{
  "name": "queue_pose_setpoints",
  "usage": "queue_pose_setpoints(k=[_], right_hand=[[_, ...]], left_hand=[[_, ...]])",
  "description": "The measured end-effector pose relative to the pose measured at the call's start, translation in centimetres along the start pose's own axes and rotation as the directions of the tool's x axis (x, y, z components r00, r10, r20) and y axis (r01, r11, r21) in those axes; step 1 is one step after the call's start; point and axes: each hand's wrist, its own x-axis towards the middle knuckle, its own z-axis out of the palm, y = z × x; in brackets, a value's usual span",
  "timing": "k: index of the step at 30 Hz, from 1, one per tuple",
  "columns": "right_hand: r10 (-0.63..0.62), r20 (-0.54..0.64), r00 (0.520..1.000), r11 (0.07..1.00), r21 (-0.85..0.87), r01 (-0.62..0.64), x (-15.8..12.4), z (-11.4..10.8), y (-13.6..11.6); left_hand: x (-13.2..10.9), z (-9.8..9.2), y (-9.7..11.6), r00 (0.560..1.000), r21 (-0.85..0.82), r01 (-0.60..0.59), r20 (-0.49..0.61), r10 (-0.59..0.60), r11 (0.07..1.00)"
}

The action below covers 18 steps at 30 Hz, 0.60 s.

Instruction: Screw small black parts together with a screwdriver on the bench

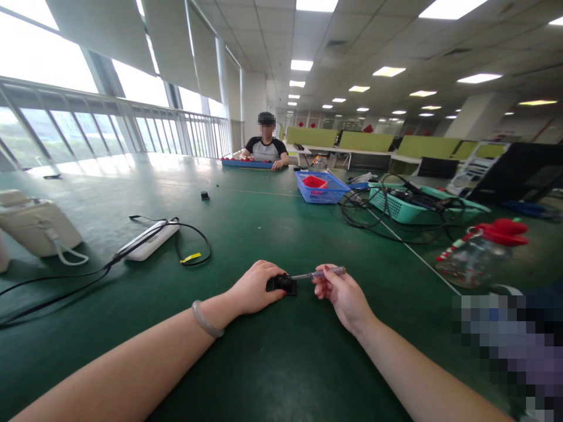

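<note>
My left hand (258, 286) is closed around a small black part (288, 285) that rests on the green tabletop (246, 363); its exact kind is too dark to make out. In my right hand (341, 293) is a screwdriver (317, 274) with a clear purplish handle, gripped between thumb and fingers. Its metal shaft points left, and the tip meets or nearly meets the black part. A grey bangle circles my left wrist.
Leftward lie a white power bank (152, 241) with a black cable and a beige case (39, 225). On the right are a blue basket (321, 189), a green basket (398, 211) with tangled cables, and a glass jar (475, 258). A person (266, 149) sits at the far end.
</note>
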Motion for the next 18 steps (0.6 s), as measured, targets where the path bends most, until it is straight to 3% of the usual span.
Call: queue_pose_setpoints(k=[18], right_hand=[[0.005,0.028,1.000,0.991,0.135,-0.009,0.3,-0.4,0.2]], left_hand=[[-0.2,-0.5,1.2,0.982,0.017,-0.186,0.049,0.185,0.982]])
